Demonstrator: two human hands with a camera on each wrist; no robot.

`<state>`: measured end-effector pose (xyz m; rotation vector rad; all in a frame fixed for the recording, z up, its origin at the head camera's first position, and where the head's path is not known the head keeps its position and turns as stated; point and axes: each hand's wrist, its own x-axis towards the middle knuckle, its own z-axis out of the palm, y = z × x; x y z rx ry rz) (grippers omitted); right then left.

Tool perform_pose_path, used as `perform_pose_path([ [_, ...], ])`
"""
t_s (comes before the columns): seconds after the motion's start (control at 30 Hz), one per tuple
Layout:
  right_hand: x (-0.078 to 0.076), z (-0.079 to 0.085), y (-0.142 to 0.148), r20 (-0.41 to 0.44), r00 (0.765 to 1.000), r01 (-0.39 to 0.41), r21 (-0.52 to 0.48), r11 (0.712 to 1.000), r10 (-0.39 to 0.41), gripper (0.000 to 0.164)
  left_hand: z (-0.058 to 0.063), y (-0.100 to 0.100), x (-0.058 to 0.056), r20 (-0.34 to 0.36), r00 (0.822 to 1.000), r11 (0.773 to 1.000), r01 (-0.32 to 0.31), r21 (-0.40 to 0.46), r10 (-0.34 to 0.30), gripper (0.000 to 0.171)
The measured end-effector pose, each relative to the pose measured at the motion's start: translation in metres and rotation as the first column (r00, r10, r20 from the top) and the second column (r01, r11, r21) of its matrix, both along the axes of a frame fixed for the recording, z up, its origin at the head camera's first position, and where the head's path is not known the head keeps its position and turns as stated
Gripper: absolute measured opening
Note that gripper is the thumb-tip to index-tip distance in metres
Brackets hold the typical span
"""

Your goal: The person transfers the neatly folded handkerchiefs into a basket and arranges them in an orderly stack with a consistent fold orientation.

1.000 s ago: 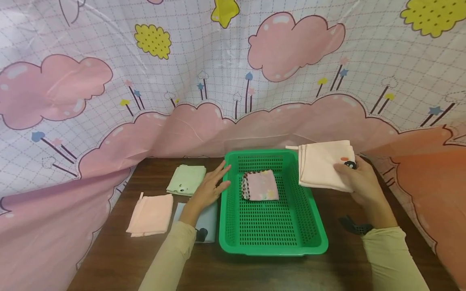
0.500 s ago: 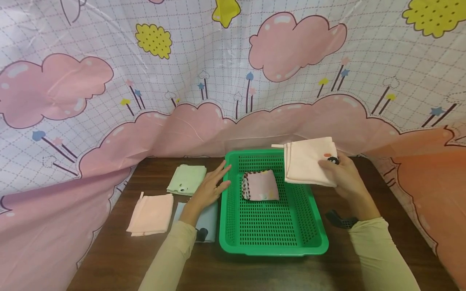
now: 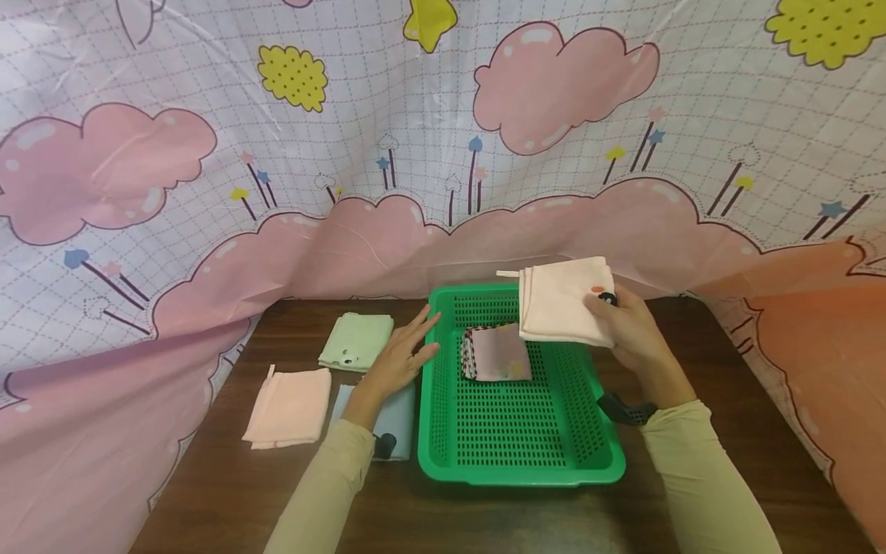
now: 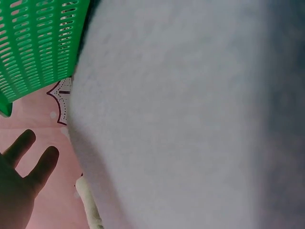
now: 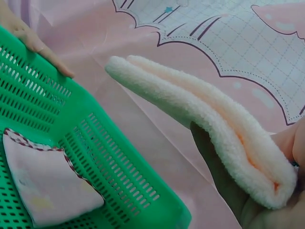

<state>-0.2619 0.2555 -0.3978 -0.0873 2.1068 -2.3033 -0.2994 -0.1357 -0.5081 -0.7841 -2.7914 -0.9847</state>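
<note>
- The right hand (image 5: 248, 207) grips a folded, fluffy cream-white towel (image 5: 205, 112), seen edge-on.
- Inside a green perforated plastic basket (image 5: 121, 157) lies a folded pale-pink cloth (image 5: 47, 183) with a checked border.
- The left hand (image 5: 35, 43) lies along the basket's rim.
- Pink-and-white printed fabric (image 5: 143, 109) fills the background.
</note>
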Motion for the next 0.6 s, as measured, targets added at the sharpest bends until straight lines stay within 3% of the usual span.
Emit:
perform_pose_path([
  [0.23, -0.007, 0.000, -0.012, 0.004, 0.999, -0.033, -0.063, 0.997, 0.033, 0.049, 0.000, 0.000, 0.000, 0.024, 1.000, 1.000, -0.011, -0.006, 0.011, 0.060],
  [0.43, -0.012, -0.001, -0.022, 0.024, 0.999, -0.040, -0.018, 0.999, 0.040, 0.048, 0.001, 0.000, 0.000, 0.010, 1.000, 1.000, -0.006, 0.001, 0.006, 0.060],
  [0.6, -0.018, -0.004, -0.027, 0.051, 0.998, -0.036, 0.032, 0.999, 0.034, 0.061, 0.001, 0.000, 0.001, 0.011, 1.000, 1.000, -0.005, 0.004, 0.005, 0.061],
])
